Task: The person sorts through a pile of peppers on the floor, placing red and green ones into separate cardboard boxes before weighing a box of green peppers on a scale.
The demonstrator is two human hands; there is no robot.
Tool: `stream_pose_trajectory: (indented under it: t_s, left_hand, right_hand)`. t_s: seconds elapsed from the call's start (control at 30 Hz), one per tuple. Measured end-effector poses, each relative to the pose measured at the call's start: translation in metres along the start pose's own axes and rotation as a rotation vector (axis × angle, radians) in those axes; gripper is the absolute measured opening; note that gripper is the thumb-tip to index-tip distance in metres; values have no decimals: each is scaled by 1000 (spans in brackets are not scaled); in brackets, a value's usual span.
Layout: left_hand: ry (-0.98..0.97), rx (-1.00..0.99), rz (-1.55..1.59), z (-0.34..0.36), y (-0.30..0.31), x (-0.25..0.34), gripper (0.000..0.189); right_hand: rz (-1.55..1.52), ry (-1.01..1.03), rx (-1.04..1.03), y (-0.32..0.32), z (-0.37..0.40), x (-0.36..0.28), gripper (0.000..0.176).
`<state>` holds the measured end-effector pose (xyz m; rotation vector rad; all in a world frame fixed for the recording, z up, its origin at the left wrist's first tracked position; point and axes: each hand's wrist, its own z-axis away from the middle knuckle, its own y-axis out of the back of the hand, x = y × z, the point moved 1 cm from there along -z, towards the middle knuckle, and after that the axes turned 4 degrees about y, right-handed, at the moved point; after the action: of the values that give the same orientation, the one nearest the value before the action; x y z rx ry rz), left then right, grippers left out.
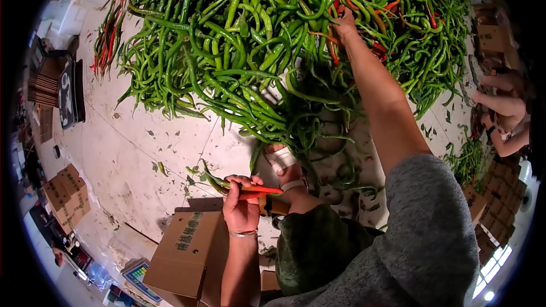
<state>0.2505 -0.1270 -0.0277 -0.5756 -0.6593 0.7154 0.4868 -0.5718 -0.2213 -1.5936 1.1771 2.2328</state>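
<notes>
Peppers (227, 185) sit clamped in left hand (242, 207); right hand (344, 23) (finger state unclear) touches pile (227, 34).

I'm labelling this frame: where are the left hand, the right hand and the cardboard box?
left hand (242, 209): head view, its back, closed on peppers (267, 190).
right hand (343, 23): head view, its back, on the pepper pile (227, 51).
cardboard box (187, 253): head view, its top flap.
</notes>
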Motion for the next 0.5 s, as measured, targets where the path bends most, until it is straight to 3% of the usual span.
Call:
stream_pose_trajectory:
  t_s: [0.03,0.23,0.3,0.37,0.43,0.5]
  left_hand:
    - [0,6,0,0,-1,1,13]
    - [17,12,0,-3,-1,-6,13]
    - [6,-5,0,-6,-5,-7,13]
    - [10,9,24,-5,-6,-7,13]
    - [-3,23,19,0,1,-4,14]
    - [-3,40,3,3,6,2,14]
  right_hand:
    - [-230,-50,-23,1,13,-18,52]
    - [30,-247,-155,8,6,-21,61]
    - [30,-238,-313,17,-5,-14,79]
    - [-245,-213,-505,46,9,-27,82]
    - [-82,-247,-400,81,35,-58,78]
    - [-378,-319,-751,114,57,-81,74]
